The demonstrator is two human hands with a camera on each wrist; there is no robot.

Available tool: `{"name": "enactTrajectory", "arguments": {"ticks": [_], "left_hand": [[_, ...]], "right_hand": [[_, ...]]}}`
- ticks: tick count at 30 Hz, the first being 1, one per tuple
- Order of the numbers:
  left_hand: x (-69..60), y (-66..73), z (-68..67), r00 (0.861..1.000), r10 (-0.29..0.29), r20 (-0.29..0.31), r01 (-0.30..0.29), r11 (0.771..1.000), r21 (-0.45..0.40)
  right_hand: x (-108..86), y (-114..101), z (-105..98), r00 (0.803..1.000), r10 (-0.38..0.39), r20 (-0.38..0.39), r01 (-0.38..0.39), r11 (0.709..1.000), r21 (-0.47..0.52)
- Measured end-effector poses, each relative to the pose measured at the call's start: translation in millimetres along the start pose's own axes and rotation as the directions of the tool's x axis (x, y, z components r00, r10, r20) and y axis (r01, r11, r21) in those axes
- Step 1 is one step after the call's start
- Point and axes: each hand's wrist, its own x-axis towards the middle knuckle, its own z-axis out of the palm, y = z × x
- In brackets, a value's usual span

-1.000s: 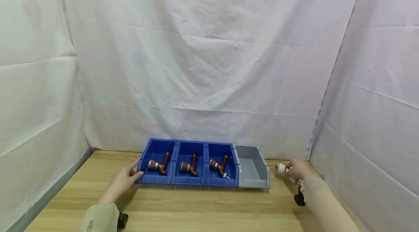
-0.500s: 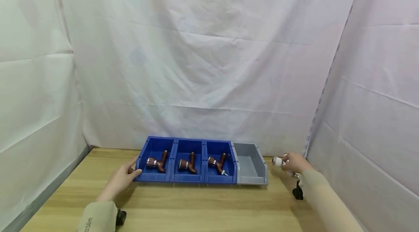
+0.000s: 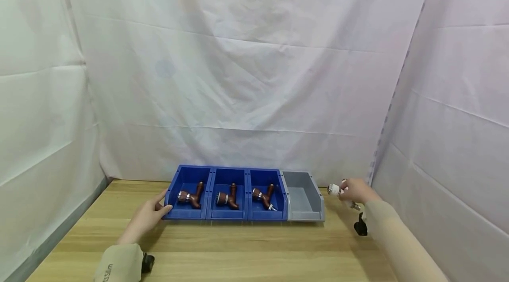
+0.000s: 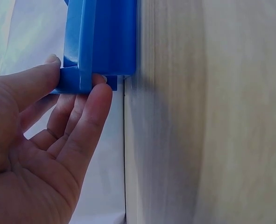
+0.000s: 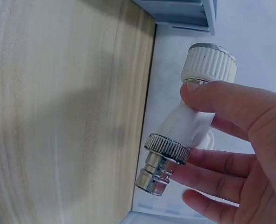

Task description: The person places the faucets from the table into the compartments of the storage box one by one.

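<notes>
My right hand (image 3: pixel 358 190) holds a white tap (image 5: pixel 187 123) just right of the grey bin, above the table. The tap has a ribbed white knob and a chrome hose nozzle; the thumb lies by the knob and fingers curl behind the body. My left hand (image 3: pixel 145 220) pinches the left wall of the leftmost blue bin (image 4: pixel 84 42) between thumb and fingers. Inside the blue bins lie brown taps: one on the left (image 3: pixel 195 198), one in the middle (image 3: pixel 228 200), and one on the right (image 3: pixel 262 197) with a silver nozzle. The grey bin (image 3: pixel 300 198) shows a bare floor.
The bins stand joined in a row on a wooden table (image 3: pixel 238 251). White sheeting (image 3: pixel 238 74) hangs close behind them and along both sides. A black strap-on device (image 3: pixel 360 225) sits at the right wrist.
My right hand has raised the white tap a little and shifted slightly left, so its nozzle shows more. The left hand keeps its hold on the blue bin. The head view has shifted slightly.
</notes>
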Motion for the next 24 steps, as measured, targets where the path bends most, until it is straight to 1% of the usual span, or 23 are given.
{"name": "enactTrajectory", "arguments": {"ticks": [6,15,21,24], "left_hand": [[0.6,-2.2,0.9,1.000,-0.008,0.000,0.008,1.000,-0.010],[0.3,-5.4,2.1,1.000,-0.004,0.010,0.004,1.000,-0.015],[-0.6,-4.3,0.9,1.000,0.003,0.008,-0.003,1.000,-0.017],[-0.5,-4.4,1.4,1.000,0.003,0.011,-0.003,1.000,-0.023]], "right_hand": [[-0.1,-7,-7,1.000,0.018,0.002,-0.018,0.998,-0.054],[0.3,-18,-12,0.998,0.057,0.004,-0.056,0.996,-0.064],[2.7,-30,-18,0.999,0.035,0.005,-0.035,0.998,-0.045],[4.1,-33,-19,1.000,0.022,-0.003,-0.023,0.998,-0.050]]}}
